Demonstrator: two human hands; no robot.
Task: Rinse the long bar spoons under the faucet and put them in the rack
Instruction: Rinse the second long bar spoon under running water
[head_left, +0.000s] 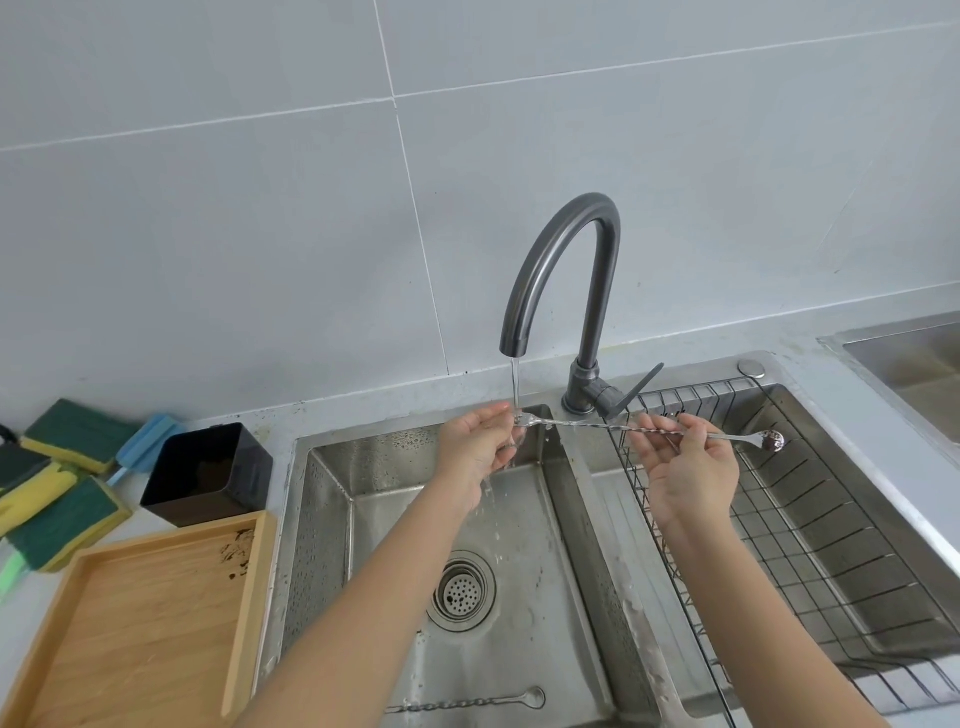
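Head view: under the faucet (558, 270) stream, the left hand (478, 441) fingers pinch the bar spoon (587, 426) fork end, the right hand (685, 467) fingertips pinching its twisted shaft above the rack (831, 519).

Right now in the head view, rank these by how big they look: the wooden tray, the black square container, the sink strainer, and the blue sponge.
Largest to smallest:
1. wooden tray
2. black square container
3. sink strainer
4. blue sponge, partly hidden behind the container, so its rank is unsure.
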